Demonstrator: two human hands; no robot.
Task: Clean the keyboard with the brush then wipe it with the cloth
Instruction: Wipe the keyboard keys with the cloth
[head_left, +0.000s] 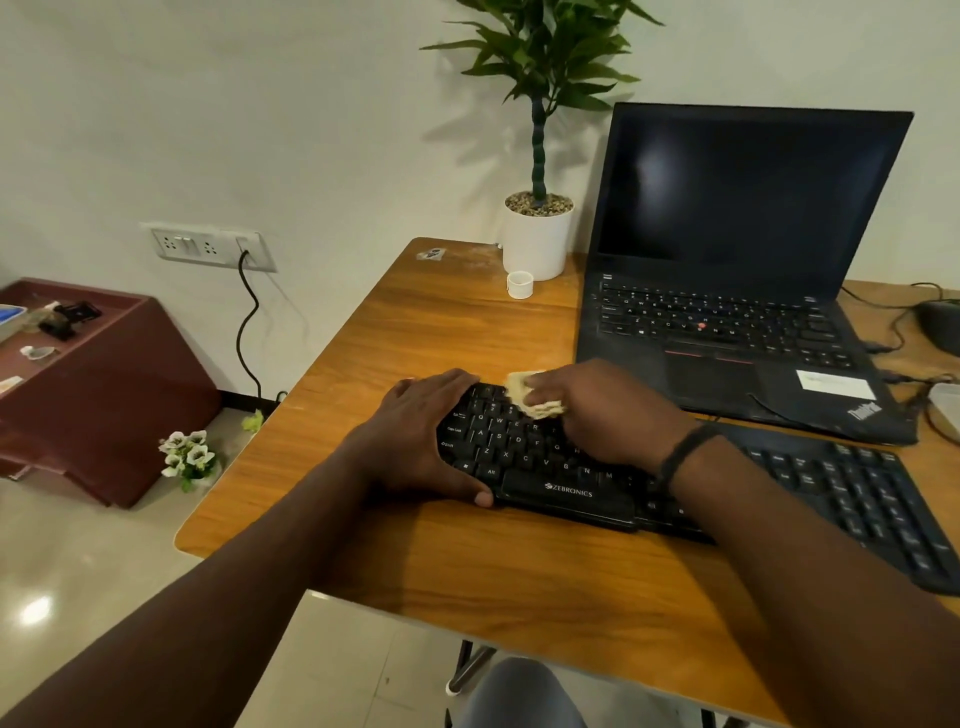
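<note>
A black Zebronics keyboard lies across the wooden desk, running from centre to the right edge. My left hand grips its left end, thumb on the front edge and fingers over the far corner. My right hand rests on the upper key rows and presses a folded yellowish cloth onto the keys near the top left. My right forearm hides the keyboard's middle. No brush is in view.
An open black laptop sits right behind the keyboard. A white potted plant and a small white cap stand at the back. Cables and a dark mouse lie far right. A maroon cabinet and flowers are on the floor left.
</note>
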